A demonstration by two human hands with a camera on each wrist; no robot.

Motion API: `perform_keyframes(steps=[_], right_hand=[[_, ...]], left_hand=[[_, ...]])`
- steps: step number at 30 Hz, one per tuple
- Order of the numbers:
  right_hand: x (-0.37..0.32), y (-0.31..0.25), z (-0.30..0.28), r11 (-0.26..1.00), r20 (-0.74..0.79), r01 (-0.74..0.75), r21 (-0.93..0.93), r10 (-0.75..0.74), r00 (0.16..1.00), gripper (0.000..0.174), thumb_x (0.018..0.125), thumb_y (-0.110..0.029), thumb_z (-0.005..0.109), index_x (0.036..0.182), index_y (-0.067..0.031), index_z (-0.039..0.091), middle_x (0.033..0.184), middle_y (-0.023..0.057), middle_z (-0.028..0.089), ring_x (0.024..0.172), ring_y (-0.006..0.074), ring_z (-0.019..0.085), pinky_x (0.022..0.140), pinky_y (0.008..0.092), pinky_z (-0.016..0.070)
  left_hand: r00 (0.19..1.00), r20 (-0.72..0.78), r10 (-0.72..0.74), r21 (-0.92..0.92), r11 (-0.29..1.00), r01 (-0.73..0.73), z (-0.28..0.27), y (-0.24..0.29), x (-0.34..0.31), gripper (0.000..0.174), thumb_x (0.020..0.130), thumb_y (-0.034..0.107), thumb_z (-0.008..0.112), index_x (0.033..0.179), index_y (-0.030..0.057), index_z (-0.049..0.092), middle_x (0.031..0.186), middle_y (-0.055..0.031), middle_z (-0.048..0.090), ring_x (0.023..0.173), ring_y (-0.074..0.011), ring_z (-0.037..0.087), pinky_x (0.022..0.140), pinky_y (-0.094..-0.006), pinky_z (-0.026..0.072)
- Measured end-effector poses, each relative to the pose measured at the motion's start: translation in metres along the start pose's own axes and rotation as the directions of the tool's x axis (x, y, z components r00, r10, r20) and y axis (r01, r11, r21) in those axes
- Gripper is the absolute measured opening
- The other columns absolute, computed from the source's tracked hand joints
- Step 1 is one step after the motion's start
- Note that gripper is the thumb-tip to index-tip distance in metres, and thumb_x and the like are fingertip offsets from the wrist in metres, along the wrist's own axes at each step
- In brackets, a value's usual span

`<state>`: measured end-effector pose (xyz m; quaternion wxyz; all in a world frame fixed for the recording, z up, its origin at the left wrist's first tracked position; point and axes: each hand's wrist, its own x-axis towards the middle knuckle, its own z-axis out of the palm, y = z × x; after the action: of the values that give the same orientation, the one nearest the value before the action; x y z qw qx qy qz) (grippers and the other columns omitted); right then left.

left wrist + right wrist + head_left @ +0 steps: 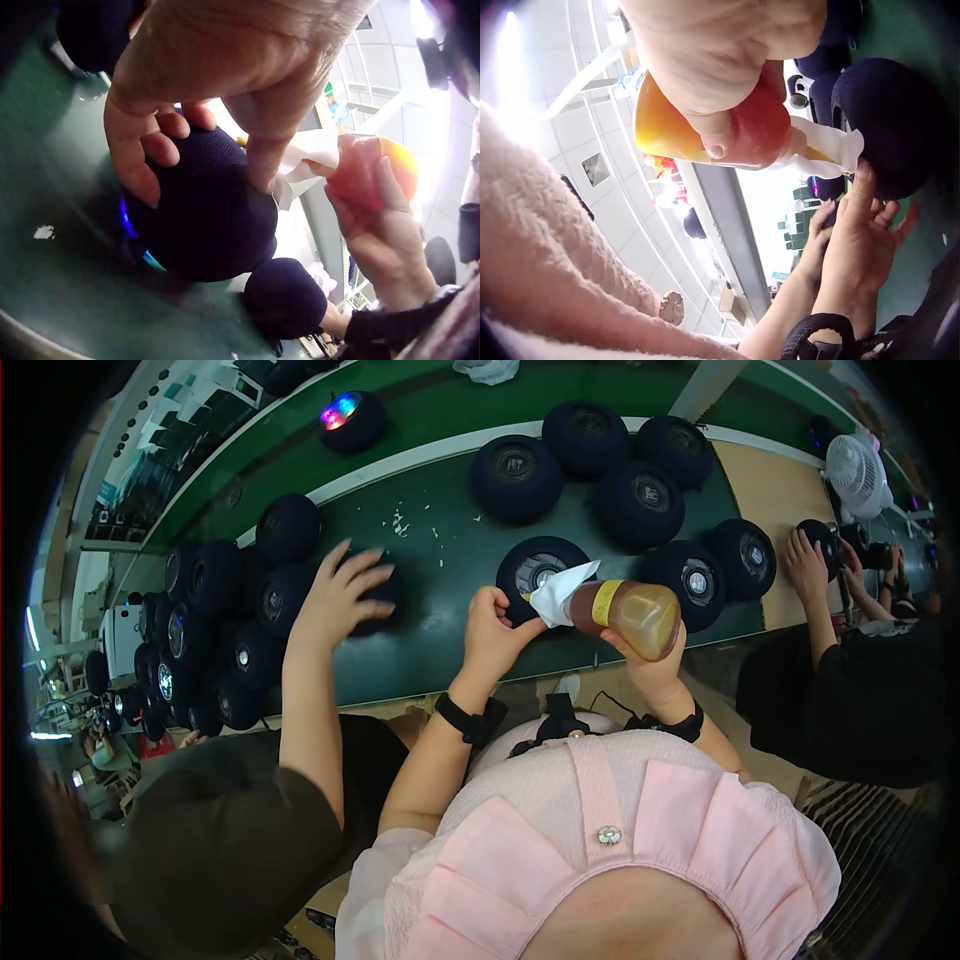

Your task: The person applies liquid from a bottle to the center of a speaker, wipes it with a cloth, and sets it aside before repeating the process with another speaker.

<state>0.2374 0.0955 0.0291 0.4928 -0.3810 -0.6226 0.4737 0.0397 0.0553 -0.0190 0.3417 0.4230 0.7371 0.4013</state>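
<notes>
Head view first, closest to me: my right hand (655,660) grips a bottle (625,615) of amber liquid with a yellow band, fingers and thumb curled round its body. It lies tipped on its side, mouth pointing left. Right at that mouth is a white cloth (560,592), and my left hand (492,635) pinches it between thumb and curled fingers, pressing it against the bottle's neck. Both are held in the air just above the near edge of the green belt (440,590).

From the left wrist camera, my curled fingers sit over a round dark speaker (535,565) directly behind the cloth; I cannot tell whether they touch it.

Further left on the belt, a neighbour's hand (335,595) rests with spread fingers on another dark speaker (385,595). More speakers crowd the left end and cluster at the back right. One lit speaker (350,418) glows in colours on the far strip, and a white fan (857,472) stands at the far right.
</notes>
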Motion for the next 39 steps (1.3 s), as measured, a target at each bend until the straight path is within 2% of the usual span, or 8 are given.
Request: perform_keyframes(steps=[6, 13, 21, 24, 27, 32, 34, 39], right_hand=[[0.003, 0.024, -0.002, 0.947, -0.134, -0.161, 0.277, 0.204, 0.97, 0.042, 0.074, -0.004, 0.072, 0.11, -0.0012, 0.051, 0.104, 0.0056, 0.059, 0.096, 0.0152, 0.056, 0.085, 0.0291, 0.0445], [0.021, 0.037, -0.009, 0.493, 0.0, -0.335, 0.803, 0.562, 0.827, 0.035, 0.087, -0.016, 0.058, 0.119, -0.0052, 0.047, 0.117, 0.0085, 0.053, 0.107, 0.0224, 0.053, 0.093, 0.0389, 0.0449], [0.034, 0.021, -0.018, 0.06, 0.216, -0.348, 0.936, 0.682, 0.699, 0.043, 0.088, -0.028, 0.057, 0.122, -0.0048, 0.043, 0.123, 0.0116, 0.047, 0.117, 0.0242, 0.045, 0.099, 0.0418, 0.04], [0.033, 0.02, -0.022, 0.168, 0.144, -0.335, 0.927, 0.664, 0.733, 0.043, 0.089, -0.027, 0.056, 0.123, -0.005, 0.043, 0.123, 0.0115, 0.048, 0.116, 0.0236, 0.046, 0.099, 0.0421, 0.0405], [0.029, 0.023, -0.021, 0.34, 0.08, -0.367, 0.866, 0.631, 0.772, 0.043, 0.09, -0.028, 0.054, 0.125, -0.0062, 0.04, 0.124, 0.012, 0.048, 0.116, 0.0248, 0.046, 0.099, 0.0414, 0.0412], [0.031, 0.029, -0.018, 0.414, 0.069, -0.374, 0.83, 0.589, 0.805, 0.04, 0.09, -0.025, 0.054, 0.124, -0.0062, 0.042, 0.121, 0.0107, 0.05, 0.114, 0.0239, 0.048, 0.097, 0.0419, 0.0419], [0.032, 0.028, -0.018, 0.411, 0.075, -0.366, 0.835, 0.574, 0.815, 0.039, 0.089, -0.023, 0.055, 0.122, -0.0058, 0.043, 0.118, 0.0099, 0.052, 0.111, 0.0234, 0.051, 0.096, 0.042, 0.0425], [0.034, 0.025, -0.014, 0.417, 0.044, -0.351, 0.839, 0.59, 0.806, 0.039, 0.089, -0.022, 0.055, 0.123, -0.0059, 0.043, 0.12, 0.0106, 0.051, 0.112, 0.0235, 0.05, 0.095, 0.0423, 0.0433]], left_hand=[[0.996, -0.072, 0.045, 0.088, 0.995, -0.038, 0.002, 0.004, -0.007, 0.057, 0.059, 0.024, 0.082, 0.098, 0.003, 0.045, 0.093, -0.008, 0.046, 0.076, -0.0153, 0.048, 0.068, -0.028, 0.0444], [0.975, -0.196, 0.109, 0.154, 0.985, -0.079, 0.016, 0.003, -0.004, 0.085, 0.06, 0.031, 0.08, 0.125, -0.0029, 0.036, 0.118, -0.019, 0.041, 0.102, -0.0281, 0.049, 0.088, -0.0365, 0.042], [0.984, 0.168, 0.051, 0.135, 0.988, -0.075, -0.045, 0.008, 0.05, 0.078, 0.058, 0.023, 0.081, 0.126, 0.0106, 0.046, 0.118, -0.0185, 0.045, 0.108, -0.0302, 0.046, 0.091, -0.0363, 0.0408], [0.975, 0.206, 0.083, 0.141, 0.983, -0.113, -0.053, 0.021, 0.048, 0.079, 0.058, 0.021, 0.08, 0.126, 0.0053, 0.044, 0.121, -0.0221, 0.044, 0.115, -0.0344, 0.042, 0.095, -0.0378, 0.0385], [0.988, -0.044, 0.15, 0.234, 0.963, -0.136, -0.034, 0.027, 0.022, 0.09, 0.059, 0.026, 0.081, 0.13, -0.0034, 0.034, 0.126, -0.0217, 0.041, 0.119, -0.0327, 0.041, 0.101, -0.0378, 0.0326], [0.992, 0.001, 0.125, 0.059, 0.99, -0.124, -0.031, -0.003, 0.034, 0.087, 0.058, 0.025, 0.082, 0.129, 0.0018, 0.038, 0.132, -0.0203, 0.035, 0.121, -0.0323, 0.039, 0.102, -0.0372, 0.0309], [0.958, 0.085, 0.275, 0.242, 0.927, -0.288, -0.048, -0.002, 0.043, 0.079, 0.058, 0.022, 0.082, 0.126, 0.0067, 0.045, 0.13, -0.0178, 0.036, 0.12, -0.0316, 0.039, 0.096, -0.0366, 0.0369], [0.977, -0.145, 0.158, 0.326, 0.94, -0.104, -0.047, 0.024, 0.034, 0.036, 0.066, 0.026, 0.075, 0.081, 0.0034, 0.052, 0.077, -0.0092, 0.055, 0.06, -0.019, 0.051, 0.057, -0.0313, 0.0445]])
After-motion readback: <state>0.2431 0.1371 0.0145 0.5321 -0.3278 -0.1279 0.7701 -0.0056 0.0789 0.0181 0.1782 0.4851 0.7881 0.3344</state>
